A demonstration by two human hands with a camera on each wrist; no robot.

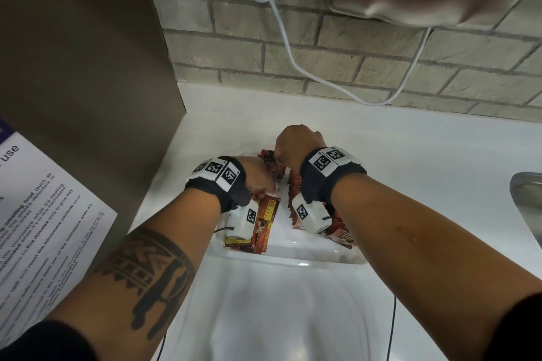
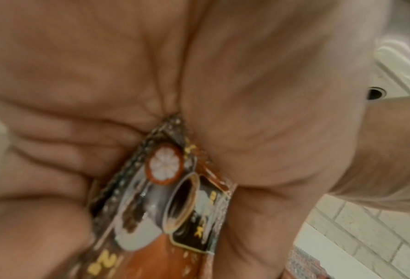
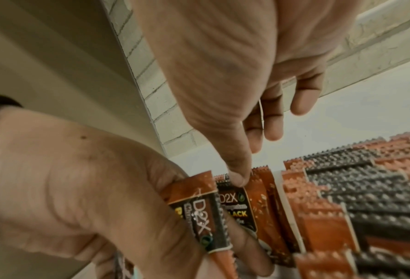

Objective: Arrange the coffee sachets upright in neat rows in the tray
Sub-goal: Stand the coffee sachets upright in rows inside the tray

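A white tray on the counter holds orange and black coffee sachets. Several stand upright in rows on the tray's right side, and a few lie flat on its left. My left hand grips one sachet between thumb and fingers, upright beside the row's end. My right hand hovers over the far end of the tray. Its thumb tip touches the top edge of an upright sachet, and its fingers hang loose above, holding nothing.
A brown cabinet panel with a printed notice stands close on the left. Behind the tray is a brick wall with a white cable hanging down. A steel sink edge lies at the right. White counter stretches in front.
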